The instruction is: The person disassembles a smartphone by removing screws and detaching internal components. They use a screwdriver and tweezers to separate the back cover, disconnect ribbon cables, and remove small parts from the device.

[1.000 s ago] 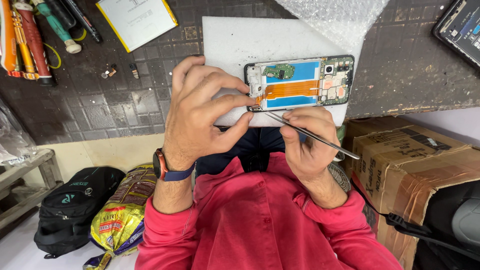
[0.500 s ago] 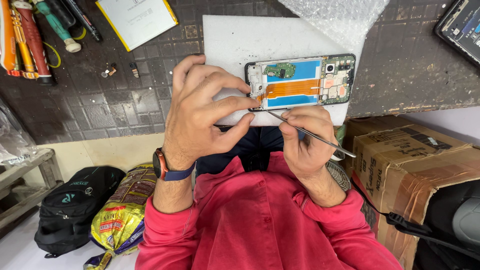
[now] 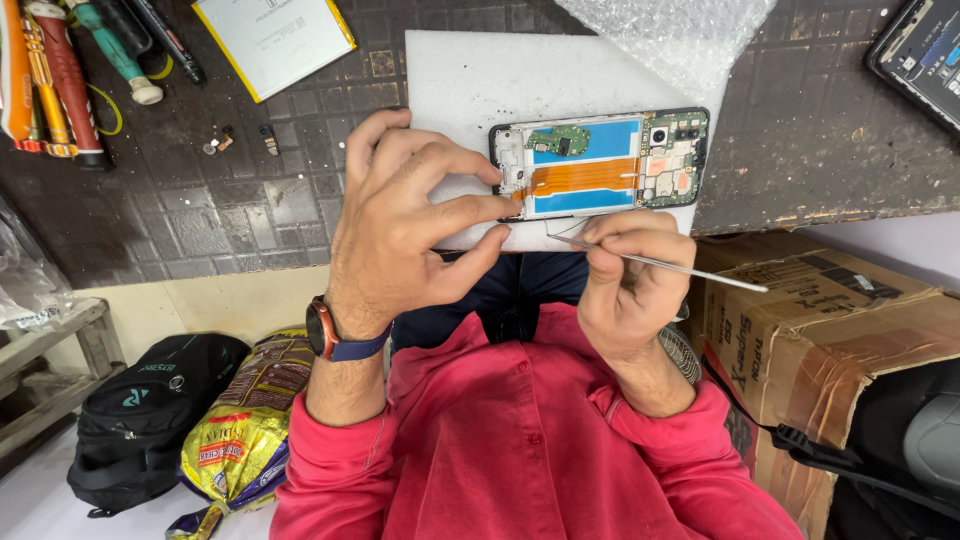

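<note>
Far left of the dark tiled bench [image 3: 230, 215] there's a bunch of screwdrivers [image 3: 60, 80], a flat yellow-edged battery pack [image 3: 275, 40] just right of them. Left hand [image 3: 405, 225] is arched over the white mat [image 3: 470, 90], wrist bent, fingertips pinching the left end of the opened phone [image 3: 600, 165], which lies flat on the mat with orange flex cable and boards exposed. Right hand [image 3: 630, 275] sits below the phone's near edge, curled tight around metal tweezers [image 3: 660, 262], tip toward the phone, other end toward the cardboard box [image 3: 830, 320]
</note>
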